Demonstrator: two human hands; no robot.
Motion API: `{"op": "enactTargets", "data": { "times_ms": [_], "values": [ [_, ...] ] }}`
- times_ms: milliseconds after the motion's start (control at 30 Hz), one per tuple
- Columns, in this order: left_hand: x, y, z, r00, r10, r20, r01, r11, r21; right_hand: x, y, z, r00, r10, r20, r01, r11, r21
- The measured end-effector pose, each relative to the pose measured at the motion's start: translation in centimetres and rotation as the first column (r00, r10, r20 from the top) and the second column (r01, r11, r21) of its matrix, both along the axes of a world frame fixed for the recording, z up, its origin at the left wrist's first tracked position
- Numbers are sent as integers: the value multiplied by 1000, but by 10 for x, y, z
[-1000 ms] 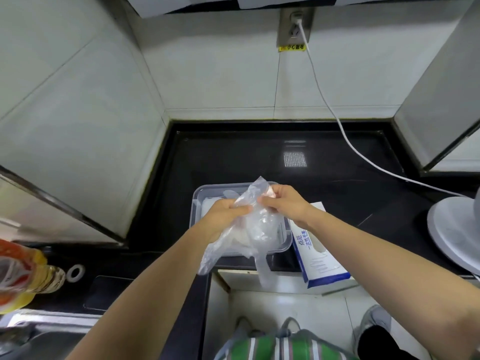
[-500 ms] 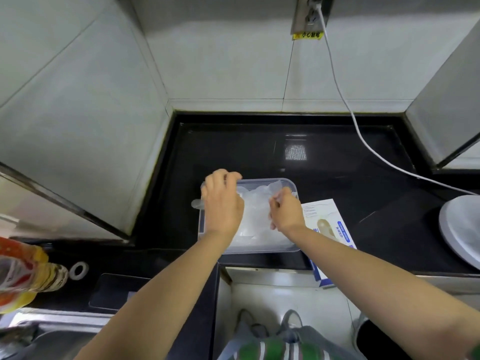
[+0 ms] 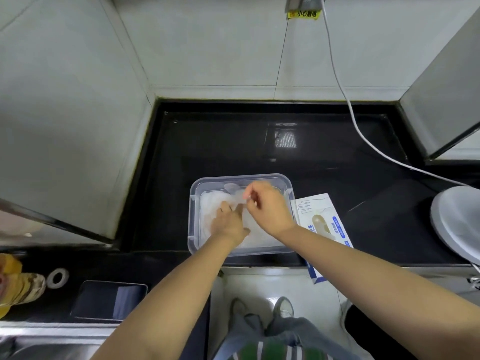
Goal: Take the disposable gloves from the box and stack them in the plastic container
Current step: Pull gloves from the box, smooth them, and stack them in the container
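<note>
A clear plastic container (image 3: 192,203) sits at the front edge of the black counter and holds a pile of thin transparent gloves (image 3: 211,202). My left hand (image 3: 228,220) lies flat inside it, fingers straight, pressing the pile down. My right hand (image 3: 267,207) hovers over the container's middle with its fingertips pinching an edge of the top glove. The white and blue glove box (image 3: 324,224) lies just right of the container, partly under my right forearm and overhanging the counter edge.
A white cable (image 3: 345,100) runs from the wall socket across the counter to a white round appliance (image 3: 457,222) at the right. A dark phone (image 3: 109,300), a tape ring (image 3: 57,278) and a yellow bottle (image 3: 18,284) lie lower left. Walls enclose the counter.
The glove held up in both hands a second ago now lies in the container. My left hand went from the container's left rim to flat on the pile; my right hand pinches the top glove.
</note>
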State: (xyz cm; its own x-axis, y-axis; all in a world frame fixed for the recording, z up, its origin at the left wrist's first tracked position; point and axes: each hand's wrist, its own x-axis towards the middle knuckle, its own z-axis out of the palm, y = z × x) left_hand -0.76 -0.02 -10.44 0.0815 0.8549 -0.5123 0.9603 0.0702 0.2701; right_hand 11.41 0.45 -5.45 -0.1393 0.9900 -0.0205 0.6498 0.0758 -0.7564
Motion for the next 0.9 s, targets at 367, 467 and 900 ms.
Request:
{"op": "enactTargets", "data": {
  "times_ms": [367,467,900],
  "values": [
    [-17,3,-7,997,46,-64,-48,998,-41,8,13,-39,963,128,235,72,724,-686],
    [-16,2,-8,997,21,-71,-33,983,-178,9,15,-46,953,165,254,68,700,-711],
    [-14,2,-1,997,-10,-74,-7,974,-225,8,14,-43,896,344,280,-7,642,-766]
  ]
}}
